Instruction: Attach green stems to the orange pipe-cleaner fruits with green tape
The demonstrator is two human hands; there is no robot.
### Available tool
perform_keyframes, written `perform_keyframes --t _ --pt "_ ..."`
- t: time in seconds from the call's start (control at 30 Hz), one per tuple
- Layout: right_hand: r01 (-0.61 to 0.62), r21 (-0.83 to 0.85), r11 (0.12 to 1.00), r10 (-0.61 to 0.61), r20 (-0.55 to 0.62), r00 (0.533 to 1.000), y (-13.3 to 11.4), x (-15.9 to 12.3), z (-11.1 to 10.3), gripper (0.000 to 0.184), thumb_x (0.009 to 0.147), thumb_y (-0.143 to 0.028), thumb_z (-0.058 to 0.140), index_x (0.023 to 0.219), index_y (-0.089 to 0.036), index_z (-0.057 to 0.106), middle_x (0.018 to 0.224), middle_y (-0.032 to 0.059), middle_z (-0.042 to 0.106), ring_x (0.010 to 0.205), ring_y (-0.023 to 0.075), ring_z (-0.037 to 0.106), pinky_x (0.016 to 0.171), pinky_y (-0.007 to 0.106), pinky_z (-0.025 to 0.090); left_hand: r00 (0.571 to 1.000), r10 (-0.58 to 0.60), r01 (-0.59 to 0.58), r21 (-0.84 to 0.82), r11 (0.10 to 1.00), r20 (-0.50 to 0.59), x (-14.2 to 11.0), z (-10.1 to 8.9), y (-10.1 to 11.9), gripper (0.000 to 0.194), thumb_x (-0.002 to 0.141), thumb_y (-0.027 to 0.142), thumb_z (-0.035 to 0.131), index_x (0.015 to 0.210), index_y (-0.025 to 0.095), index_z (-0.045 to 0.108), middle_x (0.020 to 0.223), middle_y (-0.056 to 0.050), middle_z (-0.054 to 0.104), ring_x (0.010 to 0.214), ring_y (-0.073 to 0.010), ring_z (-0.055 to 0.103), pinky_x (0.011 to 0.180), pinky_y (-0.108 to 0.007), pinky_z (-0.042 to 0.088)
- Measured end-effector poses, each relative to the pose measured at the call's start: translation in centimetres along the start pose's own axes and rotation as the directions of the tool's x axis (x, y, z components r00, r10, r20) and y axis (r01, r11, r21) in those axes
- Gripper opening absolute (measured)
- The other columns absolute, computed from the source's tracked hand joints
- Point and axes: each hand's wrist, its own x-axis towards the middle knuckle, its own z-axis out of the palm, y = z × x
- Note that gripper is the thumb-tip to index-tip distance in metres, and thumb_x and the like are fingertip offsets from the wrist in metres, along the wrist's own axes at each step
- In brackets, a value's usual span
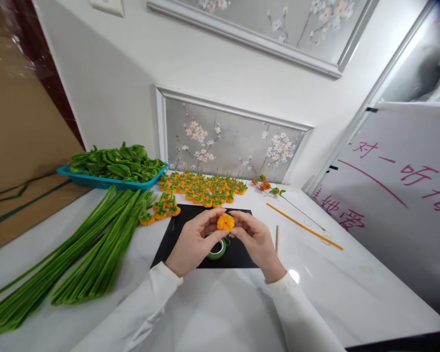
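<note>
Between my two hands I hold a small orange flower point(225, 222), its round ruffled face turned toward me. The fingers and thumb of my left hand point(196, 240) are closed on its left side. My right hand point(255, 239) grips it from the right with thumb and fingertips. Under my hands a roll of green tape point(217, 250) lies on a black mat point(190, 259), partly hidden by the left thumb. The back of the flower is out of sight behind my fingers.
Many similar orange flowers point(207, 188) stand behind the mat. At left lie green fuzzy stems point(95, 254) and a blue tray point(122, 186) of green leaf pieces. On the right are an orange pipe cleaner point(304, 226), a thin stick point(277, 238) and a stemmed flower spray point(266, 186).
</note>
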Motion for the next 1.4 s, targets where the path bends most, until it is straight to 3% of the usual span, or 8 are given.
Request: perform_keyframes --t 0.17,0.37,0.53,0.63,0.83,1.0,1.17,1.4 --pt "0.12 -0.205 0.971 -0.136 -0.066 0.988 0.0 -0.2 0.5 0.022 0.083 -0.019 0.056 0.102 -0.025 0.066 0.093 0.004 0.062 0.083 0.0164 0.06 0.071 0.029 0.052 0.998 0.065 -0.064 0.058 0.996 -0.013 -0.2 0.1 -0.1 0.026 0.076 0.019 0.065 0.102 0.017 0.064 0.103 -0.006 0.066 0.094 -0.0195 0.065 0.086 -0.034 0.056" --pt "0.151 -0.236 0.96 -0.182 -0.117 0.976 0.1 -0.4 1.0 0.015 0.084 -0.018 0.056 0.095 -0.023 0.065 0.088 0.0029 0.061 0.08 0.0158 0.059 0.07 0.028 0.05 0.995 0.095 -0.093 0.086 0.992 -0.015 -0.3 0.3 -0.3 0.024 0.077 0.019 0.065 0.101 0.018 0.066 0.103 -0.006 0.067 0.095 -0.0198 0.065 0.087 -0.033 0.056" --pt "0.095 -0.123 0.988 -0.102 -0.049 0.994 -0.1 -0.3 0.2 0.021 0.083 -0.023 0.06 0.103 -0.024 0.064 0.093 0.0036 0.061 0.083 0.0161 0.06 0.073 0.028 0.053 0.999 0.03 -0.029 0.015 0.999 -0.046 -0.2 0.2 -0.3 0.034 0.074 0.019 0.067 0.108 0.017 0.062 0.107 -0.007 0.067 0.096 -0.0215 0.066 0.088 -0.036 0.056" --pt "0.063 -0.061 0.996 -0.064 -0.013 0.998 -0.4 -0.1 -0.2 0.028 0.082 -0.026 0.062 0.11 -0.026 0.063 0.095 0.0042 0.061 0.084 0.0168 0.061 0.073 0.029 0.054 0.998 0.06 -0.06 0.06 0.996 -0.002 -0.2 -0.1 -0.2 0.032 0.077 0.019 0.064 0.108 0.018 0.061 0.109 -0.007 0.066 0.098 -0.0219 0.065 0.09 -0.037 0.055" --pt "0.074 -0.1 0.992 -0.077 -0.026 0.997 -0.4 -0.1 -0.2 0.025 0.078 -0.025 0.066 0.103 -0.026 0.067 0.093 0.0038 0.062 0.079 0.0159 0.061 0.068 0.027 0.053 0.984 0.176 -0.179 0.157 0.971 0.031 -0.2 -0.1 0.0 0.031 0.074 0.019 0.068 0.105 0.021 0.063 0.113 -0.008 0.059 0.105 -0.0227 0.059 0.087 -0.032 0.055" --pt "0.03 -0.078 0.997 -0.029 0.01 1.0 -0.2 -0.1 -0.4 0.026 0.08 -0.027 0.064 0.106 -0.025 0.068 0.093 0.004 0.063 0.078 0.0158 0.062 0.067 0.027 0.055 0.99 0.137 -0.135 0.149 0.98 -0.006 -0.2 -0.1 -0.2 0.034 0.075 0.02 0.068 0.108 0.02 0.061 0.108 -0.007 0.064 0.098 -0.021 0.064 0.087 -0.033 0.055" --pt "0.061 -0.07 0.996 -0.065 -0.065 0.996 0.1 -0.2 0.0 0.025 0.079 -0.024 0.066 0.103 -0.028 0.07 0.091 0.0033 0.065 0.078 0.0157 0.062 0.068 0.029 0.055 0.998 0.063 -0.061 0.088 0.994 -0.013 -0.4 -0.1 -0.5 0.051 0.078 0.022 0.063 0.128 0.019 0.049 0.119 -0.007 0.066 0.103 -0.0229 0.065 0.09 -0.037 0.056" --pt "0.048 0.026 0.999 -0.043 -0.172 0.984 0.8 -0.6 1.2 0.017 0.078 -0.025 0.066 0.093 -0.025 0.073 0.093 0.005 0.069 0.077 0.0179 0.065 0.066 0.032 0.057 0.992 0.117 -0.104 0.237 0.966 -0.042 -0.8 -0.1 -1.0 0.046 0.081 0.02 0.058 0.127 0.021 0.054 0.118 -0.002 0.067 0.101 -0.0222 0.066 0.087 -0.034 0.057"
